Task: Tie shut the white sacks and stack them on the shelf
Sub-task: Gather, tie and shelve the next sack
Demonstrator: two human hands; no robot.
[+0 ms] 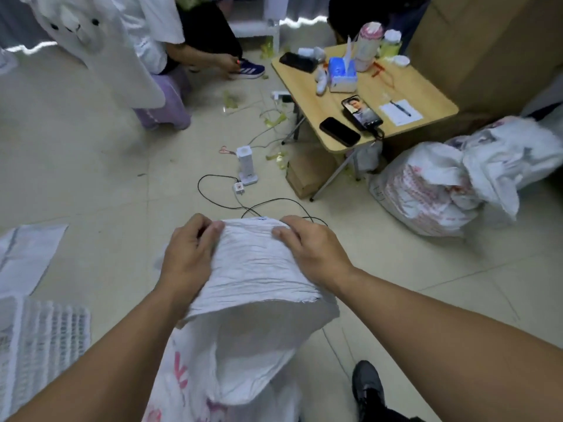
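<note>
Tiled floor (106, 178); at six o'clock, left hand (187, 254) and right hand (313, 254) grip the white sack (253, 269), fingers curled, probably bunching its mouth to tie.

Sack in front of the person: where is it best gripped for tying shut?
Probably by the folded-over top band of the sack, from above at its two side edges, where the left hand and right hand hold it: the mouth gapes upward and the cloth is slack.

Sack (253, 269) up front; ahead to the right stands the table (304, 97), phones (339, 131) on it, more sacks (426, 190) just right of it.
</note>
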